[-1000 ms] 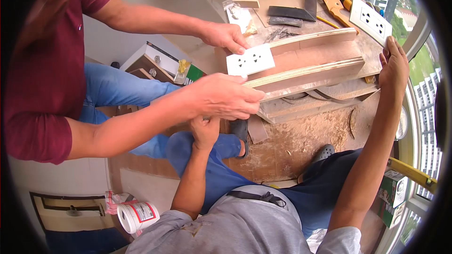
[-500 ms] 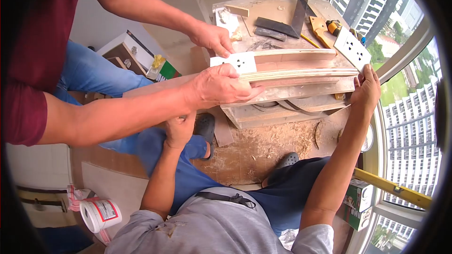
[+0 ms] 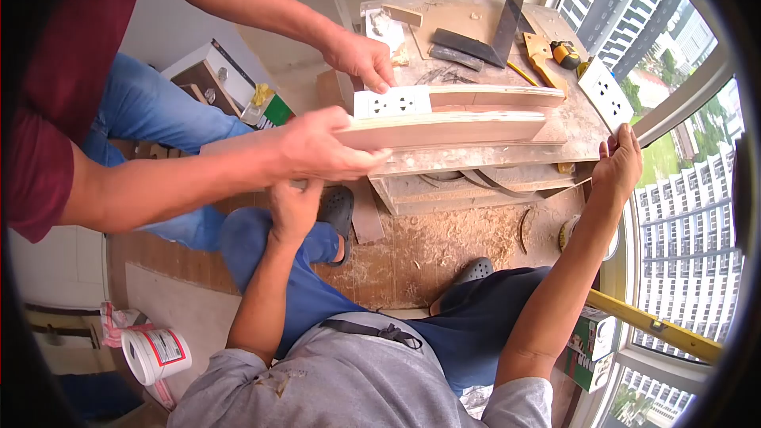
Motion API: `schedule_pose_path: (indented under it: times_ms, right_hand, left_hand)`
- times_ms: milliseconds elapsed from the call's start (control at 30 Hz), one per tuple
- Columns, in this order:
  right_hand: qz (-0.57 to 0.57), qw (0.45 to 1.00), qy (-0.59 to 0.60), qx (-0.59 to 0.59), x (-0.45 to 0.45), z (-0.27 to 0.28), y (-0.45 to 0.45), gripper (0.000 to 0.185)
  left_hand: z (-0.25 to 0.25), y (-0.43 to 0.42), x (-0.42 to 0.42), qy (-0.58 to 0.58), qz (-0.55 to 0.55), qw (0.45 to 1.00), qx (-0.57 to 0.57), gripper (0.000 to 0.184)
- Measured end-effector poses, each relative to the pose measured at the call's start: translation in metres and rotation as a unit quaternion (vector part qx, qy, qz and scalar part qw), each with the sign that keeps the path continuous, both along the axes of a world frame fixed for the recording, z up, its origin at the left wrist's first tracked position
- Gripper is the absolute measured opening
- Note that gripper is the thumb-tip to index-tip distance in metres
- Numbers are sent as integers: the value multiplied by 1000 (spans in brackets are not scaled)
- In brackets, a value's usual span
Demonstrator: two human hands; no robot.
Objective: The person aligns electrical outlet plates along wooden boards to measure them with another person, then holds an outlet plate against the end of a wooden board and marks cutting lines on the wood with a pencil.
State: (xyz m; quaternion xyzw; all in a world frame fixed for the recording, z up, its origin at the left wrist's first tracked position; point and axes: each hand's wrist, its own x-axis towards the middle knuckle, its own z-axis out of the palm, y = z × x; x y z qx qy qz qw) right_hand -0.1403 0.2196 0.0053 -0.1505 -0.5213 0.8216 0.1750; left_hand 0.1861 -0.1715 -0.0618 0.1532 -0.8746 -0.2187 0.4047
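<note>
My right hand (image 3: pixel 617 162) pinches the lower corner of a white wall outlet plate (image 3: pixel 606 95), tilted up by the window. Below a co-worker's forearm, my left hand (image 3: pixel 293 206) is curled, its fingertips partly hidden; what it holds I cannot make out. The co-worker's near hand (image 3: pixel 337 147) grips the left part of a long plywood strip (image 3: pixel 460 131). With the fingertips, the co-worker's far hand (image 3: pixel 361 59) touches a second white outlet plate (image 3: pixel 392 101), which sits behind that strip. Another strip (image 3: pixel 495 97) lies further back.
On the dusty workbench (image 3: pixel 468 20) lie a black try square (image 3: pixel 468 47), a pencil (image 3: pixel 521 74), a wooden-handled saw (image 3: pixel 543 59) and a tape measure (image 3: pixel 565 54). Shavings (image 3: pixel 428 246) cover the floor. A yellow level (image 3: pixel 654 325) leans at right; a white bucket (image 3: pixel 157 353) stands lower left.
The near plywood strip has shifted left in the co-worker's near hand, which has moved off the middle outlet plate and uncovered it. My right hand still holds its plate.
</note>
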Motion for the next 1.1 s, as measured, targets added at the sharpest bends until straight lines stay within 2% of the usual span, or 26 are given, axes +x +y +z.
schedule_pose_path:
  times_ms: [33,67,100,133,167,233,267,300,367,400,433,500,533,567,633,667,733,833,867,900,967,1033,1100]
  right_hand:
    - [13,1000,11,1,-2,-2,2,18]
    - [26,999,23,2,-3,-3,3,17]
    - [31,999,23,3,-2,-4,2,17]
    - [31,999,23,8,-2,-4,2,17]
    - [30,999,24,13,-2,-3,3,16]
    - [37,999,25,18,1,-2,1,16]
    - [32,999,22,18,2,-1,1,17]
    - [28,999,19,18,3,1,0,18]
    - [28,999,23,20,2,-3,2,20]
    - [36,999,24,16,1,-3,2,21]
    - [43,999,26,11,-1,-3,4,21]
    - [37,999,26,14,-1,-4,3,21]
    - [38,999,22,17,0,-3,3,20]
    - [39,999,17,20,1,-3,3,19]
    - [39,999,22,21,1,-4,3,17]
    - [44,999,19,23,1,-5,3,17]
    - [57,998,18,32,4,-5,2,16]
    - [58,997,15,44,12,-1,-7,14]
    - [59,997,14,36,15,1,-11,10]
    - [61,997,17,37,14,1,-11,10]
    - [90,995,23,44,12,-6,-8,10]
    - [100,993,27,52,14,-6,-10,11]
    - [98,993,26,52,13,-7,-13,10]
  left_hand:
    - [-4,-3,0,-1,3,1000,1,31]
    - [-7,-7,-1,86,-15,988,131,36]
    - [-7,-10,-3,173,-32,950,257,40]
    - [-5,-15,-9,229,-25,944,235,40]
    - [-4,-16,-8,231,-22,944,236,40]
    - [4,-21,-3,149,5,960,235,37]
    - [-2,-38,5,75,25,986,149,31]
    - [1,-36,7,79,30,985,153,31]
    - [11,-30,13,49,77,993,76,26]
    - [14,-24,13,101,69,983,138,26]
    - [11,-23,15,108,73,981,143,26]
    - [14,-21,19,136,96,960,224,22]
    - [24,-16,25,115,65,898,420,31]
    - [26,-7,28,119,64,897,421,31]
    - [26,8,34,107,89,886,442,48]
    - [15,10,40,108,88,886,443,48]
    - [-4,18,48,-12,75,858,508,61]
    - [-20,45,49,4,-7,920,393,77]
    - [-24,47,51,-30,-40,924,380,84]
    - [-7,57,48,-81,-32,934,346,82]
    - [5,59,46,-152,-94,949,259,78]
    - [24,61,42,-215,-155,939,220,74]
    - [27,53,36,-279,-233,924,119,71]
